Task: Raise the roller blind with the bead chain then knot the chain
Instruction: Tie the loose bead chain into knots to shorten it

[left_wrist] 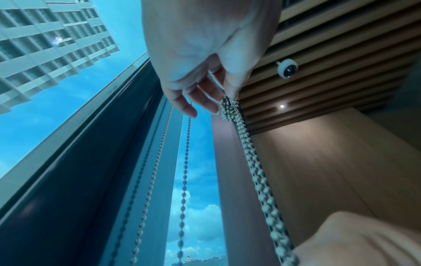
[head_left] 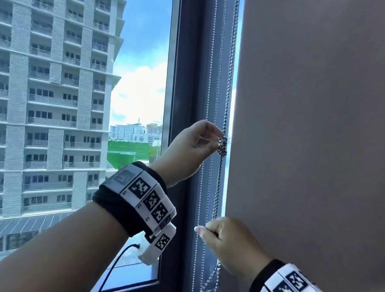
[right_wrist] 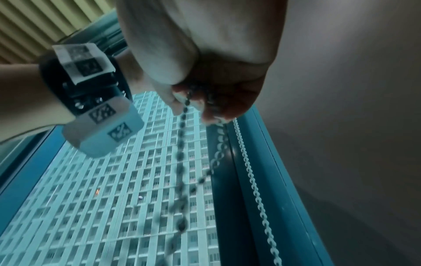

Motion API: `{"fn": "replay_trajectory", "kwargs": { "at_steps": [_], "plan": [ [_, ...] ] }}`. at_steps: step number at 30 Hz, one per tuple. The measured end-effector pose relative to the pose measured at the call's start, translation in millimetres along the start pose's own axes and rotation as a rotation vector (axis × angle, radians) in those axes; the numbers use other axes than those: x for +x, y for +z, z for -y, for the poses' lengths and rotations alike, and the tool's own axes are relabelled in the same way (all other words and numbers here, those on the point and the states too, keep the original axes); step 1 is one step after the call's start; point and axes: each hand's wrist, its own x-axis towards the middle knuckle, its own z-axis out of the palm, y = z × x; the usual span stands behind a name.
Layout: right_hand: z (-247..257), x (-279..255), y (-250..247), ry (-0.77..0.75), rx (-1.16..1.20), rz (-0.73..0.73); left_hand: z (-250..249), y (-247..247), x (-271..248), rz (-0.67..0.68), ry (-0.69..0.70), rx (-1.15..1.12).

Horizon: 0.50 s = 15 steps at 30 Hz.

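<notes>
A metal bead chain (head_left: 229, 78) hangs beside the dark window frame (head_left: 184, 97), doubled and bunched into a knot (head_left: 222, 145). My left hand (head_left: 219, 138) pinches that knot between thumb and fingertips, the other fingers loosely spread. Lower down, my right hand (head_left: 211, 227) is a fist gripping the strands below the knot, and they run taut between the two hands. In the left wrist view the fingertips (left_wrist: 230, 93) hold the knot (left_wrist: 230, 109). In the right wrist view the chain (right_wrist: 182, 144) drops blurred out of my right hand (right_wrist: 196, 102).
A grey roller blind (head_left: 321, 111) covers the window on the right, close to the chain. Two more thin bead chains (head_left: 215, 65) hang just left of the knotted one. Tower blocks show through the bare left pane (head_left: 141, 81). A slatted ceiling holds a camera (left_wrist: 287, 69).
</notes>
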Motion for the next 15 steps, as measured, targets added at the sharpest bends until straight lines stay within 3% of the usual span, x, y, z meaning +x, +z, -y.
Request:
{"fn": "replay_trajectory", "kwargs": {
  "at_steps": [2, 5, 8, 12, 15],
  "plan": [
    [-4.0, 2.0, -1.7, -0.016, -0.012, 0.042, -3.8, -3.4, 2.1, -0.015, 0.111, 0.194],
    [-7.7, -0.4, -4.5, -0.034, 0.001, 0.073, -9.5, -11.9, 10.8, -0.089, 0.425, 0.740],
    [-11.6, -3.1, -7.2, -0.032, 0.054, 0.075, -17.9, -22.0, 23.7, 0.048, 0.624, 1.137],
    [-10.5, -5.3, -15.6, 0.030, 0.254, 0.075, -26.9, -26.2, 37.9, 0.120, 0.692, 1.171],
    [-4.5, -0.8, -29.5, 0.083, 0.594, -0.057, -31.0, -19.3, 39.3, 0.097, 0.590, 0.917]
  ]
}}
